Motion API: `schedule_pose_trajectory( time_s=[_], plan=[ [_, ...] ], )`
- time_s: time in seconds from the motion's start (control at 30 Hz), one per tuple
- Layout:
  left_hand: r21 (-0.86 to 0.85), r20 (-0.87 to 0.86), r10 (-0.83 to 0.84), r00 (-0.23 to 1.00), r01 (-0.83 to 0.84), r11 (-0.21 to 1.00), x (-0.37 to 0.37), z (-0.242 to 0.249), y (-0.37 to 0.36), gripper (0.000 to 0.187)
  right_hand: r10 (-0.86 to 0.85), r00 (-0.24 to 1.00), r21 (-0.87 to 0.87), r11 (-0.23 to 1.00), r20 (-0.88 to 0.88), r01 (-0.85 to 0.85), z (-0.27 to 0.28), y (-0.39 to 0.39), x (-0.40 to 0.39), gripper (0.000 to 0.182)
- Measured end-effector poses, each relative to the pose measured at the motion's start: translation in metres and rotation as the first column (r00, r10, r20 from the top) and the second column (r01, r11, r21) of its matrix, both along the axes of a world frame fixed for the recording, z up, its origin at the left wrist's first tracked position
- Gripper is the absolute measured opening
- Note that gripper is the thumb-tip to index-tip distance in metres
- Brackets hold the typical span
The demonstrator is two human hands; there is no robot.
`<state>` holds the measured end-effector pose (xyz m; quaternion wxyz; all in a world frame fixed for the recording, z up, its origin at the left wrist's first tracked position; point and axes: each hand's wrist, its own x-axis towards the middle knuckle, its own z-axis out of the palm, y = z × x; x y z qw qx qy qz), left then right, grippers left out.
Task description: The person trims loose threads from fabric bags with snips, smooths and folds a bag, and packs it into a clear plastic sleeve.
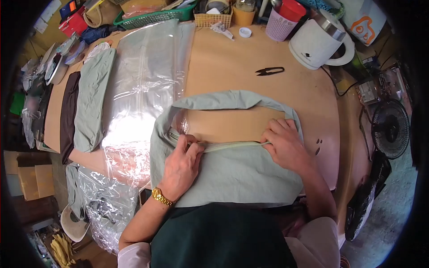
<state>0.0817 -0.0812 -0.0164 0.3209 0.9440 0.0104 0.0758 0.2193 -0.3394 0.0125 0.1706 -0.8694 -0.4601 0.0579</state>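
Note:
A pale grey-green fabric shoulder bag (232,176) lies flat at the table's near edge, its wide strap (223,100) looped away from me. Along the top opening runs a light zipper (232,145). My left hand (182,163), with a gold watch on the wrist, is closed on the left part of the bag's zipper edge. At the right end of that edge, my right hand (283,145) pinches the bag's opening beside the strap. The fingertips of both hands are partly hidden by the knuckles.
Clear plastic sheets (138,76) cover the table (214,67) at left, beside folded green fabric (94,98) and dark fabric (68,116). Black thread snips (270,71) lie beyond the strap. A white kettle (313,42) and a pink basket (279,27) stand at the back right.

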Motion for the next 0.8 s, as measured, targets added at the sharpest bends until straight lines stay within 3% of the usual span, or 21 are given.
schedule_pose_trajectory(
  time_s=[0.03,0.07,0.13,0.23,0.47,0.57,0.67,0.73,0.8],
  plan=[
    [-0.032,0.029,0.0,1.0,0.0,1.0,-0.006,-0.002,0.001,0.029,-0.002,0.99,0.049,0.999,0.143,-0.005,-0.004,0.0,-0.007,0.01],
    [-0.033,0.014,0.006,1.0,-0.006,0.999,-0.012,-0.005,0.001,0.029,0.004,0.992,0.048,0.999,0.129,-0.01,-0.012,-0.002,-0.014,0.01],
    [0.063,0.095,-0.047,0.994,0.041,0.997,-0.02,-0.008,0.001,0.034,-0.004,0.928,0.126,0.991,0.373,-0.046,-0.032,-0.009,-0.025,0.013],
    [0.131,0.077,-0.085,0.993,0.075,0.989,-0.027,-0.012,0.003,0.043,-0.029,0.896,0.214,0.974,0.444,-0.075,-0.044,-0.011,-0.028,0.014],
    [0.102,0.037,-0.084,0.996,0.08,0.992,-0.029,-0.012,0.003,0.046,-0.057,0.87,0.231,0.971,0.49,-0.067,-0.045,-0.01,-0.031,0.014],
    [0.0,0.019,0.012,1.0,-0.012,1.0,-0.036,-0.014,0.002,0.05,-0.093,0.86,0.248,0.968,0.502,-0.04,-0.043,-0.008,-0.031,0.014],
    [0.032,0.122,-0.093,0.988,0.089,0.995,-0.042,-0.017,0.009,0.057,-0.109,0.844,0.236,0.971,0.525,-0.022,-0.043,-0.008,-0.032,0.013],
    [0.024,-0.039,-0.14,0.989,0.141,0.99,-0.04,-0.012,0.01,0.057,-0.111,0.847,0.243,0.97,0.52,-0.021,-0.044,-0.009,-0.032,0.012],
    [0.106,-0.046,-0.147,0.988,0.151,0.983,-0.036,-0.009,0.009,0.06,-0.109,0.87,0.204,0.979,0.481,0.01,-0.046,-0.014,-0.031,0.012]
  ],
)
